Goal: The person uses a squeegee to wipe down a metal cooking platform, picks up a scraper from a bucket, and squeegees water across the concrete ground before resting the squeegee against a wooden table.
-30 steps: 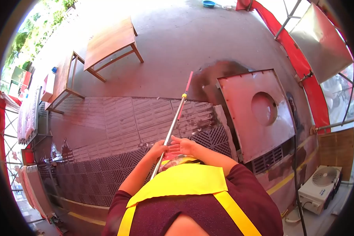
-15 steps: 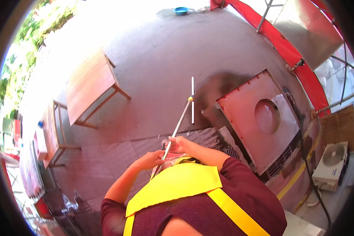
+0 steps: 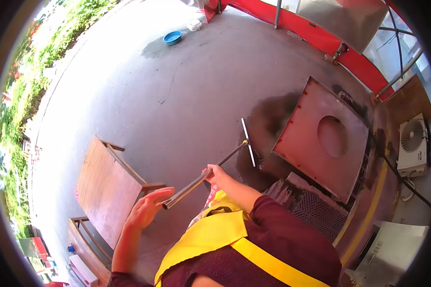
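A floor squeegee (image 3: 189,189) with a long metal pole slants across the middle of the head view. Its thin white crossbar (image 3: 248,143) lies over the left part of a dark wet patch (image 3: 268,115) on the floor. My right hand (image 3: 216,174) is wrapped around the pole, partway along it. My left hand (image 3: 146,208) is off the pole, close to its hollow near end, with the palm flat and the fingers stretched out. Below the pole, my yellow apron (image 3: 203,241) shows.
A metal panel with a round hole (image 3: 299,143) stands right of the wet patch, near a grated mat (image 3: 318,215). A wooden table (image 3: 105,191) and a bench (image 3: 76,239) are on the left. Farther off are a blue basin (image 3: 172,38) and a red barrier (image 3: 297,28).
My left hand has come off the pole and moved left. The pole now lies flatter, with its crossbar shifted right and down to the wet patch. The camera view has turned.
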